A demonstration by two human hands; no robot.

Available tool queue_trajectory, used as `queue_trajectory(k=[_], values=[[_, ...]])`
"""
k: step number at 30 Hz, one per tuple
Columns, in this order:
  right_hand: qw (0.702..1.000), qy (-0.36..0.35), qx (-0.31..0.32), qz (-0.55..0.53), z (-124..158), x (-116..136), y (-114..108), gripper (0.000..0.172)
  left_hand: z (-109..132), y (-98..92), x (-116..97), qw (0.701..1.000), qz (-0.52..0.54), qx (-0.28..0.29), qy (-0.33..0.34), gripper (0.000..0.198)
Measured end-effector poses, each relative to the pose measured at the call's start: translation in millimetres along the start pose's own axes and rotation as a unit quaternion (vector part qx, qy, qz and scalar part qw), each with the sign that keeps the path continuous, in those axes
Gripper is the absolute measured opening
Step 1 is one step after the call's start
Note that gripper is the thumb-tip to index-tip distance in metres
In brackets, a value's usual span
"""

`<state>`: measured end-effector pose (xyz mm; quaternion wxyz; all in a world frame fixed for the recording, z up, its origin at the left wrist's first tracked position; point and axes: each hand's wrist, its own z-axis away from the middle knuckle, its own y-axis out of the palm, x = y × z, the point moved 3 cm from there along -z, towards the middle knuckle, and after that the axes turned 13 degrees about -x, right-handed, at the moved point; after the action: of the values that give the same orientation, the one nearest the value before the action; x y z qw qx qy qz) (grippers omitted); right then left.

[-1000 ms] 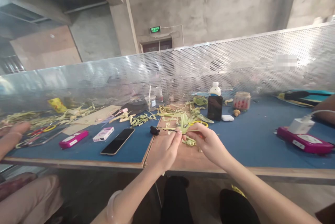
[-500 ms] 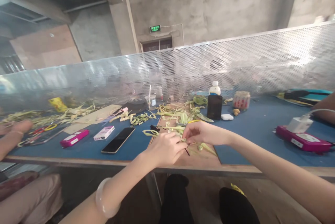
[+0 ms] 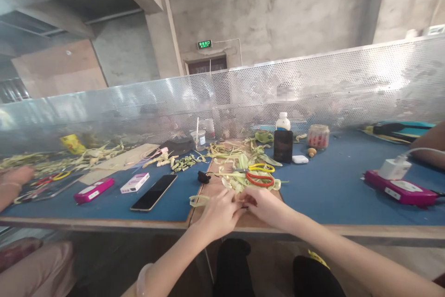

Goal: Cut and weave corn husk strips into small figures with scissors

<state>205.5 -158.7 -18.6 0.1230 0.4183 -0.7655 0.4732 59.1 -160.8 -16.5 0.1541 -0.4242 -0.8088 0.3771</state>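
Observation:
My left hand [image 3: 219, 211] and my right hand [image 3: 266, 205] meet at the table's near edge, fingers curled and pinched together over a small piece of green leaf strip. What sits between the fingertips is mostly hidden. A looped pale green strip [image 3: 199, 200] lies just left of my left hand. Beyond my hands lies a heap of green leaf strips [image 3: 239, 179] with red and yellow-handled scissors [image 3: 259, 174] on it. A small black object [image 3: 203, 176] rests by the heap.
A black phone [image 3: 153, 192], a white box [image 3: 135, 182] and a magenta pack [image 3: 93, 190] lie on the blue table [image 3: 327, 186] at left. A dark phone [image 3: 282, 146], bottle [image 3: 283, 122], jar [image 3: 318, 136], earbud case [image 3: 300, 159] stand behind. Another person's hand [image 3: 15, 176] works far left. Perforated metal screen [image 3: 313, 88] behind.
Both hands drew back toward the near edge and came together. The scissors, covered before by my right hand, now show on the leaf heap. The camera tilted slightly down.

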Motion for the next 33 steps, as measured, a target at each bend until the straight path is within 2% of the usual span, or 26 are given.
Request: queue_trajectory(k=[6,12,17,22,27,33], values=[[0.999,-0.008,-0.003,-0.032,12,-9,5,0.022,2,-0.8,-3,0.999,0.013,0.038,-0.023,0.032],[0.995,-0.086,-0.040,-0.008,27,2,3,0.020,5,-1.9,-5,0.997,0.003,0.070,-0.030,0.030],[0.994,-0.102,-0.039,-0.022,31,2,1,0.025,5,-0.4,-10,0.999,-0.044,0.021,0.009,0.026],[0.996,-0.074,-0.043,-0.033,28,-2,-1,0.023,9,7.6,-11,0.997,-0.001,-0.046,-0.059,0.015],[0.997,-0.047,-0.028,-0.063,26,-7,-1,0.021,19,20.7,-10,0.982,0.055,-0.121,-0.132,0.015],[0.997,-0.042,-0.015,-0.069,24,-8,-3,0.019,25,24.0,-19,0.974,0.039,-0.159,-0.156,0.016]])
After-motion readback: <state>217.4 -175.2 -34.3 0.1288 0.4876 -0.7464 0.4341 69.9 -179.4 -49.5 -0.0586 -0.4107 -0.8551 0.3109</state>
